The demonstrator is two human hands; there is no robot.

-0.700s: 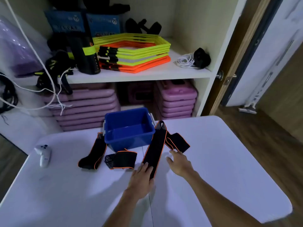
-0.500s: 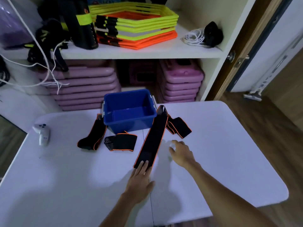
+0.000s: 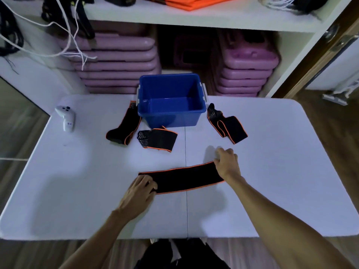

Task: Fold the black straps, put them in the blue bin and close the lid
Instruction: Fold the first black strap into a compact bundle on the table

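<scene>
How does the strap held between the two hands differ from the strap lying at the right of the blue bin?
The held strap lies stretched out flat across the table; the strap right of the bin is bunched and folded over itself. The left hand and right hand grip the held strap's ends; nothing touches the other. The held strap lies near the person; the other lies beside the blue bin. Both are black with orange edging.

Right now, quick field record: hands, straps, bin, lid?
left hand: grips the left end of the strap in hand
right hand: grips its right end
strap in hand: flat on the white table, crosswise
other straps: three beside the blue bin, outside it
blue bin: open, no straps inside
lid: not in view
</scene>
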